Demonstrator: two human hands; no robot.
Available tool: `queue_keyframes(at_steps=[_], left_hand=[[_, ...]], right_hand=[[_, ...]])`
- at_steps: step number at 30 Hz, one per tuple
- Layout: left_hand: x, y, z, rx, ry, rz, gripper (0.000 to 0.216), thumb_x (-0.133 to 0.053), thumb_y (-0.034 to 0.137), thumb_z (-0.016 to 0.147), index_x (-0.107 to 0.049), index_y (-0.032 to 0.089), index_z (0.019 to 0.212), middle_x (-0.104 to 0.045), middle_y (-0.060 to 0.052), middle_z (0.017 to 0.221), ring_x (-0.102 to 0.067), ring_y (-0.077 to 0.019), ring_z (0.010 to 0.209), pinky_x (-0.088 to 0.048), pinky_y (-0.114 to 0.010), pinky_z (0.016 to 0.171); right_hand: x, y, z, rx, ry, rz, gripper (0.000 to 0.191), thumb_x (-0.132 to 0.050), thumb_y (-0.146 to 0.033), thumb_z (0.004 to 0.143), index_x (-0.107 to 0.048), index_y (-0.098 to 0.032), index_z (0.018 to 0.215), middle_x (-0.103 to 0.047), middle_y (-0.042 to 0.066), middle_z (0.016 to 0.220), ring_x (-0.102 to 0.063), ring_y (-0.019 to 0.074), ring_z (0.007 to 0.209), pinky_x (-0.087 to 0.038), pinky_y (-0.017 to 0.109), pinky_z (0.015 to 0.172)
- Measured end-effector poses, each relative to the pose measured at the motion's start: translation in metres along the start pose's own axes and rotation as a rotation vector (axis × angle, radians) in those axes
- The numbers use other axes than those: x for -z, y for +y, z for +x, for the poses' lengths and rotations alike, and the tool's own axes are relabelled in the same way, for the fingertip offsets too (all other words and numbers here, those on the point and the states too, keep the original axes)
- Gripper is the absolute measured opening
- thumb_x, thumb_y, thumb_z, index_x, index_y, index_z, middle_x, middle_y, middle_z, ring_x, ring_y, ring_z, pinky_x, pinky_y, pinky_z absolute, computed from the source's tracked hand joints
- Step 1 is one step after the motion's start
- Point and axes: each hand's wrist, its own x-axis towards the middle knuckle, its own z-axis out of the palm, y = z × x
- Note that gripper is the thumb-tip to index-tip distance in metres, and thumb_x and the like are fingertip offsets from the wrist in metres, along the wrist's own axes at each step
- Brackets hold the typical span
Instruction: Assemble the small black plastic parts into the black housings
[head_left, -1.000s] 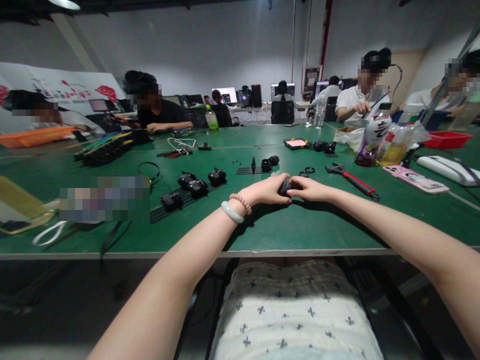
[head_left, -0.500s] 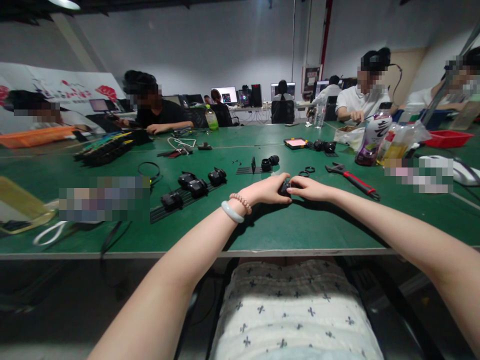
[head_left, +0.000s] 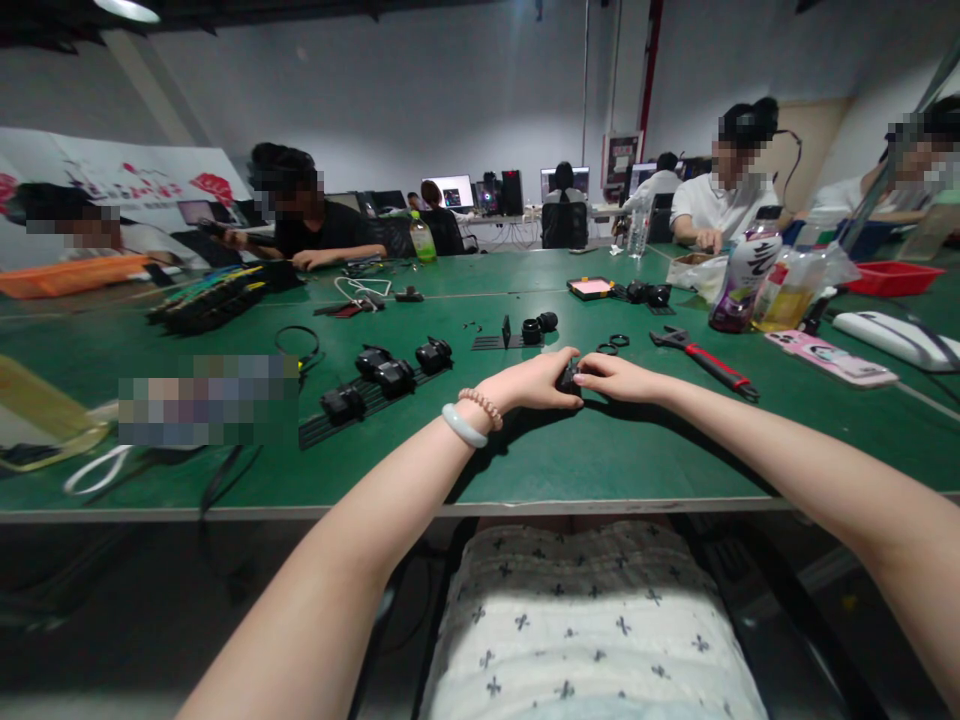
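Between my two hands, just above the green table point(head_left: 525, 470), is a small black part point(head_left: 568, 376), mostly covered by fingers. My left hand point(head_left: 534, 382) is closed around its left side. The fingertips of my right hand point(head_left: 621, 378) pinch it from the right. Beyond my hands lie two thin black rings point(head_left: 613, 344), a round black fitting point(head_left: 532, 330) and a flat slotted black strip point(head_left: 489, 342) with an upright plate. Left of my left wrist, several chunky black parts point(head_left: 388, 370) rest along another slotted strip.
An adjustable wrench point(head_left: 709, 362) with red-and-black handles lies to the right. Farther right are a pink phone point(head_left: 831, 359), a white device point(head_left: 896, 338) and drink bottles point(head_left: 742, 275). A bundle of black strips point(head_left: 214, 297) sits at left. Co-workers sit across the table.
My hands stay almost in place around the black part. At the back right, a co-worker's hand has shifted slightly.
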Motion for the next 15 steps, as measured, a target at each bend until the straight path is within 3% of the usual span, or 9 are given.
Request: queue_keyframes(at_steps=[15], left_hand=[[0.0005,0.0006,0.0002,0.014,-0.011,-0.005,0.061,-0.056,0.040,0.065,-0.034,0.016,0.116,-0.052,-0.008,0.105,-0.052,-0.0213,0.091,-0.039,-0.027,0.071]], right_hand=[[0.0000,0.0020,0.0007,-0.006,-0.002,-0.005,0.030,-0.043,-0.038,0.080,-0.055,-0.012,0.091,-0.058,0.007,0.088,-0.051,0.0163,0.081,-0.040,0.029,0.073]])
